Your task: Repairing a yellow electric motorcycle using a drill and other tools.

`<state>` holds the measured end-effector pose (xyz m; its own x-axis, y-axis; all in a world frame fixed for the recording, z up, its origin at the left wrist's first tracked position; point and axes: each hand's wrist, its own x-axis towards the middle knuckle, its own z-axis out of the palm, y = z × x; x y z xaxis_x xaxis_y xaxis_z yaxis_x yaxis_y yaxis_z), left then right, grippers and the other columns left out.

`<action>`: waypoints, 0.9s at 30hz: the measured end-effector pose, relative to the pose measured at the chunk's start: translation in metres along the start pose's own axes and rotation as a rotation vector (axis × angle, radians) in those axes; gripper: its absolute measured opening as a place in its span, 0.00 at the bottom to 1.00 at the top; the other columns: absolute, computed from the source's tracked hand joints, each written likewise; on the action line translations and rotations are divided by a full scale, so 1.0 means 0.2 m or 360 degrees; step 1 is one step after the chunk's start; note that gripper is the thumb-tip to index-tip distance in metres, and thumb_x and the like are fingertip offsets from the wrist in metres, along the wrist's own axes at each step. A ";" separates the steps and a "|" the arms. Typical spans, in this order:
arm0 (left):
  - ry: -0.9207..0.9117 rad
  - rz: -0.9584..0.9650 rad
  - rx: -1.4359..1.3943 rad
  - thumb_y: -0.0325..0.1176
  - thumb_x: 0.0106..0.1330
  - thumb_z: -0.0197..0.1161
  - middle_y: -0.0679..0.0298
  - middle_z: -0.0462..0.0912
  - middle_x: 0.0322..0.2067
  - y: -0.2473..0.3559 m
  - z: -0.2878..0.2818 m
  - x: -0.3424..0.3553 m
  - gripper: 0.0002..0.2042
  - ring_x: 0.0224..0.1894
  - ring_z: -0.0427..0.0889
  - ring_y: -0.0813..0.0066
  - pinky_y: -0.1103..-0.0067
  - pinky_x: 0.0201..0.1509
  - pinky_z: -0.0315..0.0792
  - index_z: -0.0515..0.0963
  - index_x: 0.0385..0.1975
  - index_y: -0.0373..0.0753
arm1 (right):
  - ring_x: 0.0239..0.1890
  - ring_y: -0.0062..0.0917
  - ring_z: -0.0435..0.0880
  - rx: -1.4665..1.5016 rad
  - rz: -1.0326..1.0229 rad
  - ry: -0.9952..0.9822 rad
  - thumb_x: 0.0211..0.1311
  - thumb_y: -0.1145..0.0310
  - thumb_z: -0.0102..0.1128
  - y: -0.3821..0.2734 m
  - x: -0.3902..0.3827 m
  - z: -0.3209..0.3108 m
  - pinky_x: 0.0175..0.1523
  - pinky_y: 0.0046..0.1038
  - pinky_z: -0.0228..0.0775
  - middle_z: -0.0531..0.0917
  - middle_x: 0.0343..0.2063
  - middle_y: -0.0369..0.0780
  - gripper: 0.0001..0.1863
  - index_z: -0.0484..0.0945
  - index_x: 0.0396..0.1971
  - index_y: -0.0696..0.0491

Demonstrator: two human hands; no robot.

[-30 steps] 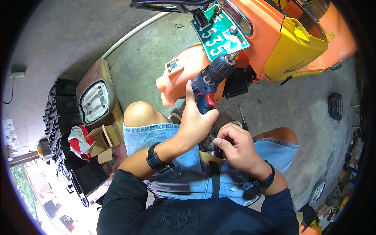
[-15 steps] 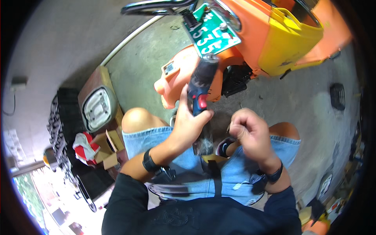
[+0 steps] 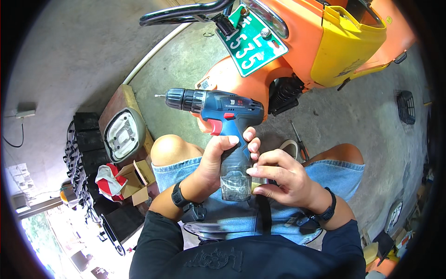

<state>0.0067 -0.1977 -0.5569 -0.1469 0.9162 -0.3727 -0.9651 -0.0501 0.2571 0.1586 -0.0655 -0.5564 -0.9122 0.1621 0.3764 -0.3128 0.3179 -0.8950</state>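
Note:
My left hand is wrapped around the grip of a blue and black cordless drill with a red trigger. The drill lies level above my lap, its chuck and thin bit pointing left. Clear tape covers the battery base of the drill. From the right, my right hand reaches the base, index and middle fingers against its side and thumb curled below. Something small shows between these fingers, too unclear to name.
An orange and yellow scooter with a green plate stands ahead. A screwdriver lies on the floor by my shoe. At left are a seat, an open cardboard box and a red-and-white cloth.
The drill has turned from pointing away from me to pointing left. My right hand has moved left from beside the drill to its battery base, its fingers extending from a curl.

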 end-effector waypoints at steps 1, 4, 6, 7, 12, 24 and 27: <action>-0.0013 -0.0017 -0.0004 0.38 0.59 0.58 0.65 0.73 0.36 0.00 0.00 0.00 0.14 0.40 0.76 0.74 0.77 0.48 0.74 0.67 0.42 0.42 | 0.43 0.35 0.80 0.0023 -0.0041 0.0035 0.45 0.72 0.76 0.01 0.00 0.01 0.46 0.34 0.75 0.78 0.41 0.40 0.26 0.81 0.48 0.51; -0.0004 -0.0047 -0.0039 0.38 0.59 0.59 0.65 0.73 0.36 -0.01 0.00 0.00 0.15 0.40 0.76 0.74 0.78 0.48 0.74 0.67 0.42 0.42 | 0.40 0.34 0.81 0.0062 -0.0087 0.0053 0.44 0.72 0.76 0.01 -0.01 0.02 0.44 0.33 0.75 0.78 0.39 0.39 0.24 0.82 0.46 0.52; 0.0027 -0.0071 -0.0056 0.39 0.59 0.59 0.65 0.73 0.36 -0.01 0.00 0.00 0.15 0.40 0.76 0.73 0.78 0.48 0.74 0.67 0.42 0.42 | 0.39 0.33 0.80 0.0077 -0.0089 0.0041 0.44 0.73 0.76 0.01 -0.01 0.02 0.43 0.32 0.76 0.78 0.38 0.39 0.23 0.82 0.45 0.52; 0.0048 -0.0041 0.0050 0.39 0.59 0.59 0.64 0.73 0.36 -0.01 -0.01 0.00 0.15 0.40 0.76 0.73 0.78 0.49 0.74 0.67 0.42 0.42 | 0.38 0.33 0.80 0.0116 -0.0103 0.0039 0.44 0.72 0.76 0.01 -0.01 0.02 0.42 0.32 0.75 0.78 0.37 0.39 0.22 0.82 0.43 0.52; 0.0034 -0.0103 -0.0027 0.39 0.59 0.59 0.65 0.73 0.36 -0.01 -0.01 0.00 0.15 0.40 0.75 0.73 0.78 0.49 0.73 0.67 0.42 0.42 | 0.36 0.33 0.80 0.0060 -0.0167 -0.0080 0.45 0.71 0.76 0.01 -0.01 -0.01 0.41 0.32 0.75 0.78 0.36 0.40 0.18 0.80 0.38 0.53; 0.0069 -0.0171 -0.0160 0.38 0.62 0.56 0.64 0.74 0.35 -0.06 0.02 0.01 0.12 0.39 0.76 0.73 0.77 0.47 0.74 0.68 0.41 0.42 | 0.40 0.37 0.81 0.0118 -0.0053 0.0017 0.46 0.67 0.77 0.00 -0.02 -0.02 0.45 0.33 0.76 0.79 0.37 0.43 0.24 0.81 0.46 0.55; 0.0176 -0.0118 -0.0110 0.36 0.63 0.55 0.63 0.75 0.35 -0.07 0.01 0.02 0.10 0.38 0.78 0.72 0.77 0.46 0.76 0.69 0.41 0.40 | 0.38 0.36 0.81 0.0114 -0.0038 -0.0008 0.46 0.67 0.77 0.00 -0.03 -0.04 0.45 0.32 0.75 0.79 0.36 0.42 0.24 0.81 0.45 0.55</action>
<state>0.0207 -0.1924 -0.5600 -0.0939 0.8693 -0.4852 -0.9862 -0.0146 0.1648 0.1658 -0.0590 -0.5568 -0.9056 0.1503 0.3966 -0.3524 0.2540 -0.9007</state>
